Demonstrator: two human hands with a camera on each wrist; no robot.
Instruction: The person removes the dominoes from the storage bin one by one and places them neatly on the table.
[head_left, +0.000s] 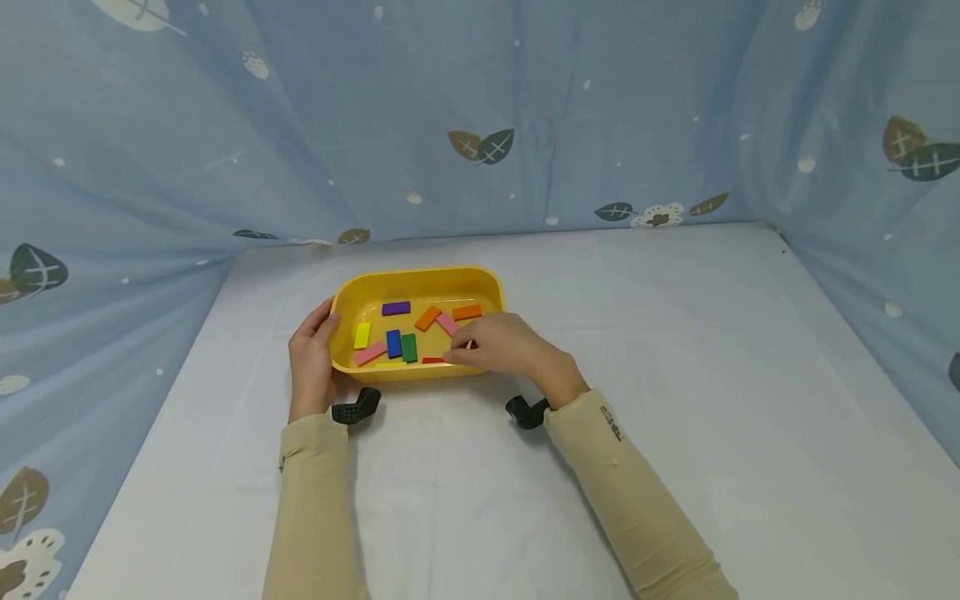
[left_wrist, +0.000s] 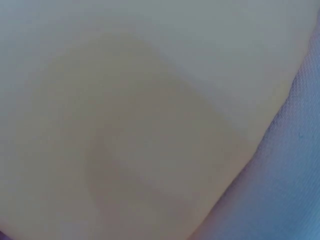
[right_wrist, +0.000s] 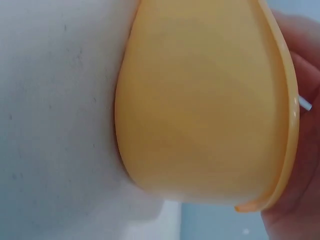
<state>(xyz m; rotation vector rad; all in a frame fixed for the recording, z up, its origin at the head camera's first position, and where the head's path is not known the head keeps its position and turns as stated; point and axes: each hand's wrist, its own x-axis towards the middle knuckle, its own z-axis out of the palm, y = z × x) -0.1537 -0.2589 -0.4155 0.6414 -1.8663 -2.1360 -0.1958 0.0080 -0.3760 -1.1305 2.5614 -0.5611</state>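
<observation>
Fingers of the left hand (head_left: 310, 360) grip the yellow tray (head_left: 420, 285) by its left end; the right hand's (head_left: 510, 343) bend over its near right side beside a white piece (right_wrist: 305, 103), pinched or not I cannot tell. Coloured blocks (head_left: 408, 348) lie inside; the tray rests on the desk (head_left: 675, 358).

I'm facing a blue cloth backdrop (head_left: 360, 100), and it's hanging in soft folds, wrapping round on both sides! Printed leaves (head_left: 495, 147), paw marks (head_left: 256, 66) and flowers (head_left: 657, 216) are dotting it; below, a flat white surface (head_left: 675, 350) is spreading out, catching pale light.
</observation>
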